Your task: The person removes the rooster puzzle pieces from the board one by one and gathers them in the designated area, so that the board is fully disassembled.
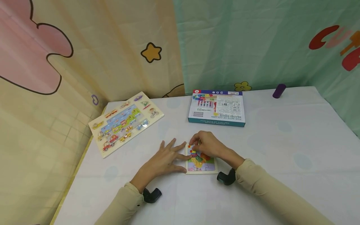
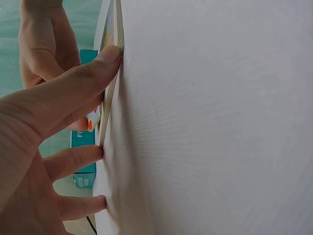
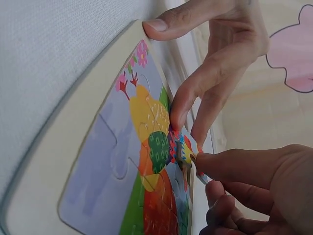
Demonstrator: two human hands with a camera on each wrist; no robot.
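A small jigsaw puzzle (image 1: 202, 172) with a pale frame and a colourful hen picture lies on the table in the head view. My right hand (image 1: 210, 144) pinches a puzzle piece (image 3: 201, 177) between thumb and fingers, tilted over the puzzle's upper left part. In the left wrist view, the white piece (image 2: 93, 120) with an orange spot shows just above the frame. My left hand (image 1: 166, 157) is spread along the left side, its thumb on the lower left corner. One left finger reaches onto the picture beside the piece, and other fingertips touch the frame and the cloth.
A larger vehicle puzzle board (image 1: 105, 153) lies at the back left. Behind my hands lies a flat bead-toy box (image 1: 216, 109). A purple cylinder (image 1: 279, 91) is near the back right edge. White cloth (image 1: 267, 137) covers the table, with curtains (image 1: 253, 47) behind.
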